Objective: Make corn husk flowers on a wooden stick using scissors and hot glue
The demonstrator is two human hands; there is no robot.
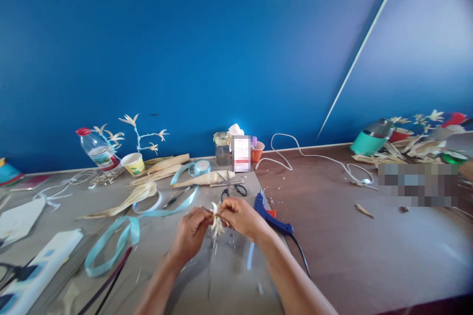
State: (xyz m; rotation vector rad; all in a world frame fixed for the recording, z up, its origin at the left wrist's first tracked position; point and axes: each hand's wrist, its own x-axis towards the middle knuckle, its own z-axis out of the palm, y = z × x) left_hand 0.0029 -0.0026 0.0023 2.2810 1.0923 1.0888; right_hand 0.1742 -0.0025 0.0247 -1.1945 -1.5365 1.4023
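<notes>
A small pale flower that looks made of corn husk (218, 227) is pinched between my two hands over the grey table, its petals pointing down. My left hand (192, 233) grips it from the left with thumb and fingertips. From the other side my right hand (241, 215) has its fingers closed at the flower's top, where a white strip curls up. Just right of my right hand lies a blue glue gun (271, 216). Black-handled scissors (241, 190) rest behind my hands, partly covered by them. Light blue ribbon (111, 246) loops across the table to the left.
Dried husks (129, 201) and a ribbon roll (202, 168) lie behind. A paper cup (133, 164) with husk flowers stands beside a tilted bottle (99, 152). A power strip (44, 270) is front left. A white cable (314, 156) crosses the brown table.
</notes>
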